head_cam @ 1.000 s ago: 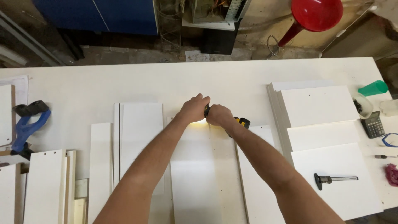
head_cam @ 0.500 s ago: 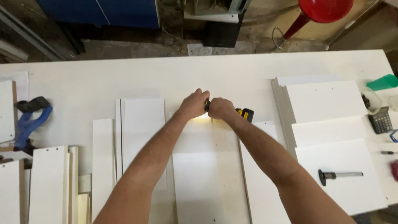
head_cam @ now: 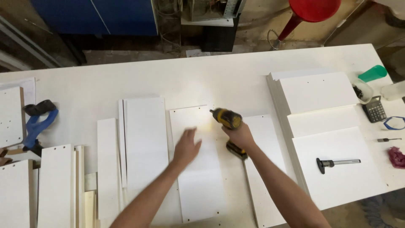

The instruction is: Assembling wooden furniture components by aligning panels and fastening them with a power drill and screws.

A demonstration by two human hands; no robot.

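Nearest the person, two bare forearms reach up over a long white table (head_cam: 219, 80); the left hand (head_cam: 186, 147) rests flat on a narrow white panel (head_cam: 198, 169), fingers spread and holding nothing; the right hand (head_cam: 240, 137) is wrapped tightly round the grip of a yellow-and-black cordless drill (head_cam: 227, 119), whose nose points left over the top of that same panel and throws a small pool of yellowish light on it; the drill's battery foot (head_cam: 236, 150) shows just below the wrist.

Just right of the hands lies another white panel (head_cam: 265, 169) with small holes near its top edge; to the left stand a wider white board (head_cam: 145, 139) and a thin strip (head_cam: 107, 164), edge to edge, and beyond them a cluster of drilled panels (head_cam: 52, 185) at the table's near left corner.

At the right side a stack of larger white boards (head_cam: 333, 169) carries a black-headed caliper-like measuring tool (head_cam: 335, 163); near it, at the table's edge, lie a dark red cloth (head_cam: 396, 156), a small bit (head_cam: 389, 139), a blue loop (head_cam: 395, 123), a grey calculator (head_cam: 373, 110), a clear cup (head_cam: 363, 90) and a green cup (head_cam: 373, 73) on its side.

Farther left, a blue-handled clamp (head_cam: 38, 124) lies well apart from the hands; beyond the table, a red stool (head_cam: 310, 12) and a blue cabinet (head_cam: 93, 17) stand on the workshop floor.
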